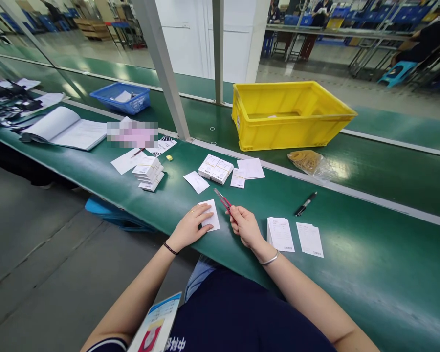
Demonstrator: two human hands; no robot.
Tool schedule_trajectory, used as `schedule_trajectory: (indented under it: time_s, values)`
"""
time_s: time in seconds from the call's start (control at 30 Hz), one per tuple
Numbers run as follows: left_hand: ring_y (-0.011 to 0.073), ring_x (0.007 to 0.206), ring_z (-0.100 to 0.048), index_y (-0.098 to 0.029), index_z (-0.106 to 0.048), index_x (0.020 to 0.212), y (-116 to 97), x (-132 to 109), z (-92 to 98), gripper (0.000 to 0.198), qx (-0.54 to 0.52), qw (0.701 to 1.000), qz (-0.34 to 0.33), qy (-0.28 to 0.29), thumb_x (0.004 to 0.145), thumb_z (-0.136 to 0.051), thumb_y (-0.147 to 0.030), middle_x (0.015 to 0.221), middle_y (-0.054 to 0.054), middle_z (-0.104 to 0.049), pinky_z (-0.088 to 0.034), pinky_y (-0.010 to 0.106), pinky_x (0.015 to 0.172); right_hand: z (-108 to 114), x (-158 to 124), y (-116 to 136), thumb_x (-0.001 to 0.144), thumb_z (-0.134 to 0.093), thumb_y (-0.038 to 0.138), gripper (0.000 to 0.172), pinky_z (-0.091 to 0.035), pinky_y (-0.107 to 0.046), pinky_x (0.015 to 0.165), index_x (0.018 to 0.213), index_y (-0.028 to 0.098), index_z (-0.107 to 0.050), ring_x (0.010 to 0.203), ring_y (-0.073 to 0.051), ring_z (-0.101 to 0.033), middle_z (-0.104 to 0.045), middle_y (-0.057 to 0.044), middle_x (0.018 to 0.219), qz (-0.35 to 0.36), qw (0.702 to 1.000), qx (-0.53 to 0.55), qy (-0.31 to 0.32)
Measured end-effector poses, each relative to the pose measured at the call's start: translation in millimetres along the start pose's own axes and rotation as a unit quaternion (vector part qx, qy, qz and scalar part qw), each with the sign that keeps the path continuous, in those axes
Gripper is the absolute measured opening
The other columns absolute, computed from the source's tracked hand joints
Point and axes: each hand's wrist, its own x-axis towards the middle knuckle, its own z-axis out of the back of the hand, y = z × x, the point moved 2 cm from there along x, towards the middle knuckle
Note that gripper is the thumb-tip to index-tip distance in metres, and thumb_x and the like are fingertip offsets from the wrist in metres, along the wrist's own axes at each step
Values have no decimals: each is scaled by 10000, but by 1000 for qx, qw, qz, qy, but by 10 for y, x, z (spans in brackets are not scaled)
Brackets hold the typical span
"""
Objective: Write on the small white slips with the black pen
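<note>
On the counter (352, 274), a slip (211, 216) lies under our left hand (190, 226). Our right hand (244, 226), just beside it, grips a slim tool (223, 199). To the right of our hands lie a stack of slips (280, 233) and a single sheet (310, 239), with a pen (305, 204) behind them. Ahead sits a bundle of cards (215, 168), and a bin (289, 115) stands well behind it.

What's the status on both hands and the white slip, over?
Left hand pressing white slip on green table. Right hand gripping red-handled tool, tip pointing away. Nothing between them; black pen lies clear, farther right.
</note>
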Motion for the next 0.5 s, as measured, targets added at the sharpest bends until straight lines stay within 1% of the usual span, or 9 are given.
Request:
schedule_trajectory:
  time_s: [0.07,0.13,0.2,0.3,0.37,0.4,0.43,0.5]
  values:
    - [260,1297,-519,-210,-641,1189,3,-10,-7,293,3,1000,-2,-7,922,-580,-312,1372,105,-569,-415,478,1132,-49,26,56,687,-694,642,491,-149,-184,353,760,174,-565,362,-5,-218,-417,96,556,-10,1000,25,7]
    - [263,1294,-523,-210,-643,1188,4,-16,2,297,6,1000,-2,-10,913,-591,-307,1367,107,-574,-420,483,1127,-90,43,93,664,-723,607,473,-142,-178,347,771,174,-567,351,1,-219,-418,101,550,-8,999,32,10]
    - [267,1296,-522,-211,-640,1194,-4,-21,22,305,9,1000,1,-8,905,-601,-299,1370,107,-573,-428,487,1122,-131,54,96,677,-715,560,431,-143,-170,346,806,181,-557,352,-1,-218,-402,110,551,-11,999,30,14]
    - [270,1300,-517,-215,-641,1187,-31,-26,60,307,14,1000,7,0,888,-622,-285,1372,103,-571,-428,486,1123,-227,100,63,719,-672,470,343,-161,-156,352,868,202,-518,369,-16,-234,-385,120,552,-36,999,3,30]
    - [268,1304,-510,-220,-638,1191,-52,-26,82,324,11,1000,14,2,871,-638,-270,1375,98,-566,-426,481,1126,-350,193,71,751,-633,406,284,-198,-157,360,912,209,-506,385,-35,-263,-388,119,547,-48,996,-39,59]
    - [267,1308,-505,-224,-632,1200,-61,-25,90,340,8,1000,17,2,863,-644,-262,1375,96,-564,-425,477,1128,-435,267,102,769,-612,382,260,-228,-163,367,931,208,-510,393,-46,-285,-391,116,541,-43,994,-66,76]
    - [266,1312,-500,-228,-626,1210,-69,-24,97,355,5,1000,20,3,857,-649,-255,1369,93,-566,-422,473,1130,-534,359,154,786,-596,367,242,-271,-174,383,947,203,-520,406,-59,-320,-404,108,540,-33,991,-90,92]
    - [263,1314,-498,-230,-619,1217,-77,-25,106,363,1,1000,24,8,856,-649,-250,1354,90,-575,-412,470,1138,-756,588,329,839,-552,372,240,-394,-210,462,994,189,-554,486,-94,-456,-498,59,596,19,984,-130,116]
